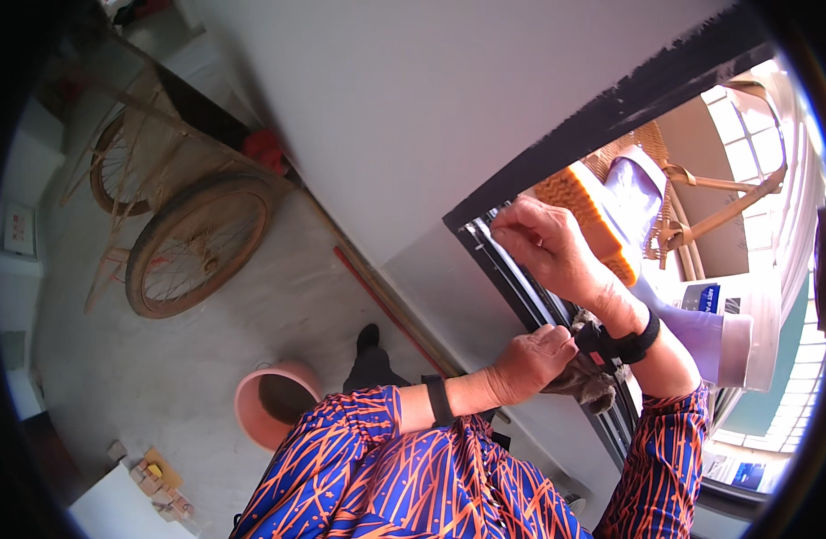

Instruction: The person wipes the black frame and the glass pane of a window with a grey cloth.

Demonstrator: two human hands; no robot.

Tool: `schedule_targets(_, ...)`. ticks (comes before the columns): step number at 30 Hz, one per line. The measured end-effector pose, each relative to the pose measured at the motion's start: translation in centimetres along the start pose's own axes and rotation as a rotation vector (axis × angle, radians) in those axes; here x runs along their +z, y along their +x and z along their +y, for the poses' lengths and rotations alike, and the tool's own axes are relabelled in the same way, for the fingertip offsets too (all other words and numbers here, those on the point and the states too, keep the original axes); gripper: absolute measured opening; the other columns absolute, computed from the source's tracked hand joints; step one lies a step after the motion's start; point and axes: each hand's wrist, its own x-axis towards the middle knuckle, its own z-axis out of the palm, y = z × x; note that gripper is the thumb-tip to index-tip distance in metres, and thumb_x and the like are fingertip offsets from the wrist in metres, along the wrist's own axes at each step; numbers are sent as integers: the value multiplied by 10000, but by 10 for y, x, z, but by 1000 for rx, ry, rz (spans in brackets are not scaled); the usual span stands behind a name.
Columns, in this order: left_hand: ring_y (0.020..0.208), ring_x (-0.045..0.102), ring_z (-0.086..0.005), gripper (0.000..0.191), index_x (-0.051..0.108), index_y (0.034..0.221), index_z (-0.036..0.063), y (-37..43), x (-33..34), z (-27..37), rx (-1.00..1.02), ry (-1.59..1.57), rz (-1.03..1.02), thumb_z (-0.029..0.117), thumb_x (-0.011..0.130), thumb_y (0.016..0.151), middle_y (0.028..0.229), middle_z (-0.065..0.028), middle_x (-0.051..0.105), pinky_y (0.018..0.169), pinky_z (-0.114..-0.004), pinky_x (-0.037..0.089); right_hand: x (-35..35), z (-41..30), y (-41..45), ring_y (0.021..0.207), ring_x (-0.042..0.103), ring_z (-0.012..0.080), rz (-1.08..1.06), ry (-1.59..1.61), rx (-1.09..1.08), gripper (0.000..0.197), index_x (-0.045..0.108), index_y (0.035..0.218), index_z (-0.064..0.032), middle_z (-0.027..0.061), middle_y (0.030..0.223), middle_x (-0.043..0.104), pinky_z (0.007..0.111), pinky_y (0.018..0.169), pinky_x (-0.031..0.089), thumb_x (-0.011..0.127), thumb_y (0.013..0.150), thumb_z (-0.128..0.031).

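My right hand is over the upper end of a dark sliding-window track, fingers bent and pinched together. Whether something thin is between them cannot be told. Lower along the same track, my left hand is curled with its knuckles up, at the inner edge of the frame; its fingertips are hidden. A crumpled grey-brown cloth lies over the track beside my left hand, partly under my right wrist. Both wrists wear black bands, and a small black device is at the right one.
Beyond the window are a purple boot with an orange sole, a rattan chair and a white bucket. A pink bucket of dark liquid stands on the floor at left, with a two-wheeled cart farther off.
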Motion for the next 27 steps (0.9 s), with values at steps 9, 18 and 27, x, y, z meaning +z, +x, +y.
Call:
schedule_targets(9,789,615,-222,269,626,1051,99,1,0,4,-24,29,-22,103,654,784,909,-43,526,615,-329,542,15,23,3,799,677,329,18,-277,-162,239,688,1106,-65,119,972,616,406,679,561,658,869,-46)
schedule_targets(18,781,618,-226,306,638,1093,105,1,-2,4,-26,1,-28,96,652,788,924,-44,539,616,-340,542,16,14,9,842,688,270,-46,-570,-231,232,707,1082,-62,93,953,671,357,696,584,687,851,-55)
schedule_targets(27,803,623,-224,256,637,1053,101,1,-4,5,-28,16,-33,109,654,797,925,-47,539,624,-332,546,14,8,6,775,676,280,-10,-509,-213,169,667,1003,-60,95,931,637,372,661,564,690,839,-28)
